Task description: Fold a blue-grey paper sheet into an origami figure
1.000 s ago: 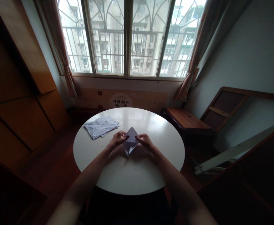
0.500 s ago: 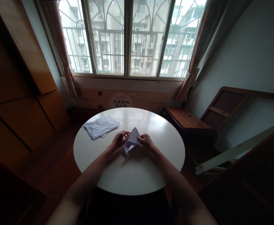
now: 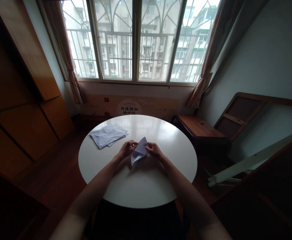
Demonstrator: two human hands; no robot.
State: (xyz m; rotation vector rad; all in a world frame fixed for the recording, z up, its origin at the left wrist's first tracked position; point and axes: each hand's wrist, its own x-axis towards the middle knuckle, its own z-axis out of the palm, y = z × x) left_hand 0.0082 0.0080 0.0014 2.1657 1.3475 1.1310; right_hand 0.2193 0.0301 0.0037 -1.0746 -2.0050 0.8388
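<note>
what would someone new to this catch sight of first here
Probably the bright, barred window across the top, lit against the dim room. Next comes the glossy white round table in the middle, with creased papers piled at its far left. Near its centre, the folded paper shows pale and pointed between the left hand and the right hand.
</note>
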